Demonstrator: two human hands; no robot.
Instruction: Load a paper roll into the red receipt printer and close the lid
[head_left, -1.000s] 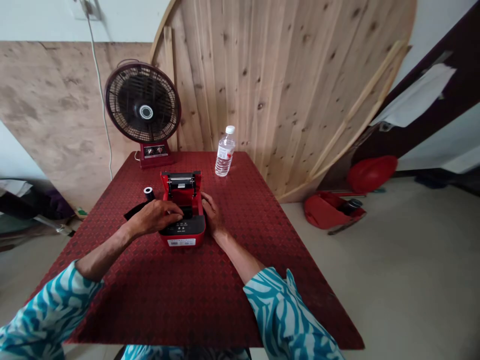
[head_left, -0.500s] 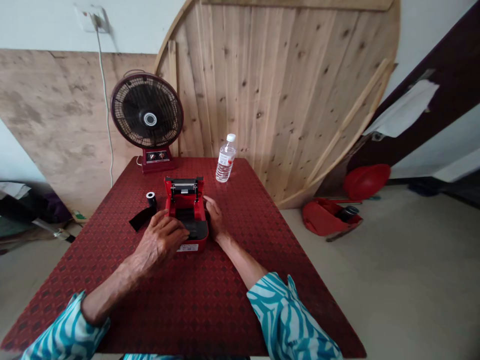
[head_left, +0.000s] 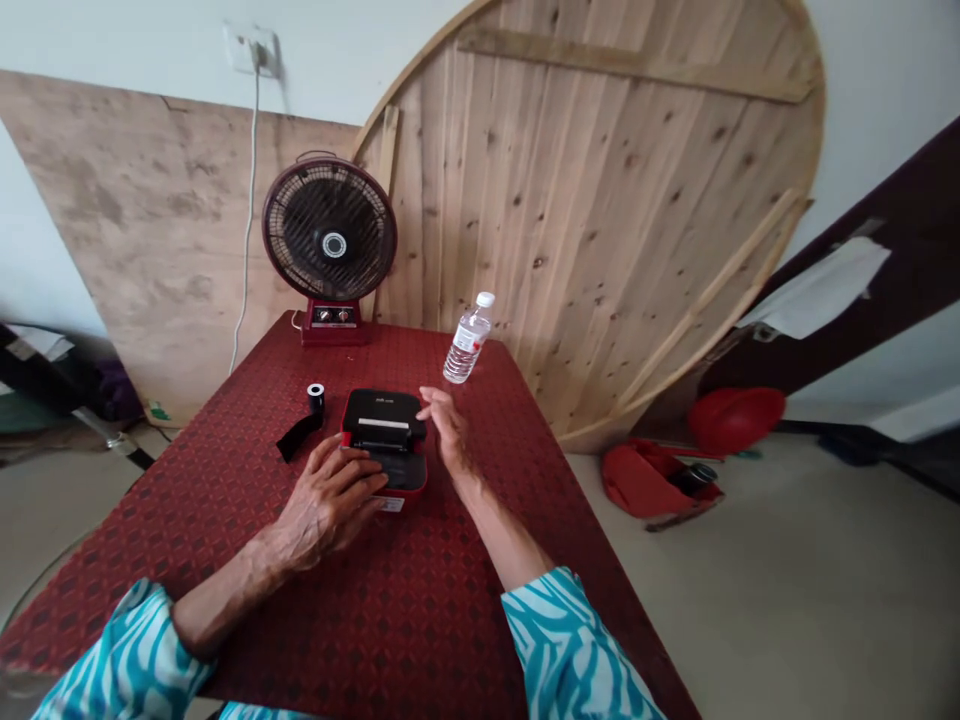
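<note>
A small red and black printer sits in the middle of the red patterned table, its lid down. My left hand rests at the printer's near left corner, fingers spread and touching its front edge. To the right of the printer is my right hand, fingers stretched out, fingertips close to the lid's right rim and holding nothing. A black paper roll with a loose black strip stands just left of the printer.
A red table fan stands at the table's far edge, its cord running up to a wall socket. A clear water bottle stands behind my right hand. Wooden boards lean on the wall. Red items lie on the floor at right.
The printer's lid, standing open before, is now shut. My right hand has lifted off the printer's side and opened. My left hand slid back to the near corner.
</note>
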